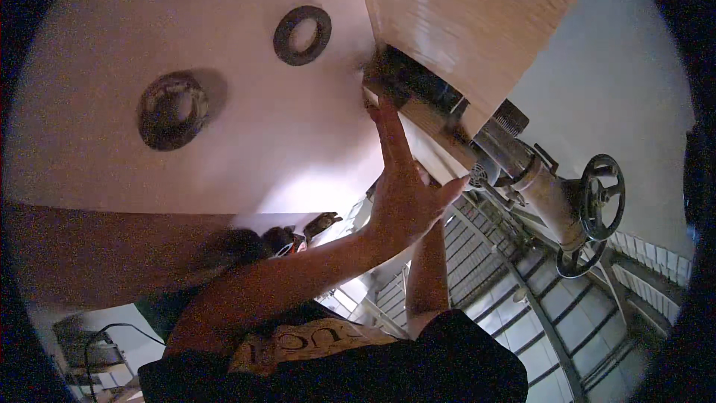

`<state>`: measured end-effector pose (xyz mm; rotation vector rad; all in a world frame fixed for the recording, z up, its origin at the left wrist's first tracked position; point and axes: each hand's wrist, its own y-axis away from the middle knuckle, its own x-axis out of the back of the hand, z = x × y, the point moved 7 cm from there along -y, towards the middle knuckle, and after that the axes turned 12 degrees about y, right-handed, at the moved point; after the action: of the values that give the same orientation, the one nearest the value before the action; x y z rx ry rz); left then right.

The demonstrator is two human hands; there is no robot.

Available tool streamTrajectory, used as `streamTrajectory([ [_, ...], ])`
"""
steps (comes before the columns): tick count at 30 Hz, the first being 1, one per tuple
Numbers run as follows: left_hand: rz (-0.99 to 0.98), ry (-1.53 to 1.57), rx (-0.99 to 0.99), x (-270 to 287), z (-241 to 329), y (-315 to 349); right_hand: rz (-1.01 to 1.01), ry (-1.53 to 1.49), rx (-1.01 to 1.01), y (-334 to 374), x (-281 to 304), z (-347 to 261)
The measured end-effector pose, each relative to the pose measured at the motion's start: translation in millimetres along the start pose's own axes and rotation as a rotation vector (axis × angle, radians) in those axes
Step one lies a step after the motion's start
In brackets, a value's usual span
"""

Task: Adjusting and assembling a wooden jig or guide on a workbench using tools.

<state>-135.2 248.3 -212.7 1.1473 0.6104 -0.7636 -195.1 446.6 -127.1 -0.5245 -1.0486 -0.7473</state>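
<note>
My left hand [403,190] reaches up in the middle, its fingers stretched along a pale strip [436,151] and its thumb spread to the right near the strip's lower end. The fingertips lie beside a dark gap [414,78] under a wood-grained panel [477,15]. Behind the left wrist rises my right forearm [429,272]. The right hand is mostly hidden by the left, so its grip does not show. To the left spreads a broad pale panel [246,104] with two dark rings [302,35] on it.
A metal machine part with dark handwheels [603,198] juts out at the right, close to my hands. Lower right, a ribbed metal roof structure [552,313] is visible. A brown surface [112,254] borders the pale panel, and a black cable [93,343] curves at lower left.
</note>
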Motion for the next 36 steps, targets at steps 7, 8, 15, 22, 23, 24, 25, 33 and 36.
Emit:
streamTrajectory([
  [7,-0.023,0.010,0.048,4,3,1,0.004,-0.006,0.019,-16,12,18],
  [8,-0.026,0.009,0.055,4,3,1,0.000,-0.011,0.014,5,5,0],
  [15,-0.058,-0.001,0.087,8,11,0,-0.007,-0.054,-0.024,35,31,-16],
  [22,-0.094,-0.006,0.094,1,10,0,-0.019,-0.081,-0.077,20,22,-10],
  [23,-0.093,-0.007,0.068,0,10,1,-0.023,-0.086,-0.086,13,17,-4],
  [24,-0.093,-0.009,0.067,1,11,-1,-0.025,-0.095,-0.094,19,24,-7],
  [25,-0.126,-0.093,0.031,2,15,-3,-0.026,-0.103,-0.103,21,22,-12],
  [33,-0.147,-0.036,-0.028,0,21,-6,-0.045,-0.150,-0.157,27,41,-15],
  [36,-0.129,0.007,-0.019,1,32,-10,-0.050,-0.186,-0.183,17,24,-13],
])
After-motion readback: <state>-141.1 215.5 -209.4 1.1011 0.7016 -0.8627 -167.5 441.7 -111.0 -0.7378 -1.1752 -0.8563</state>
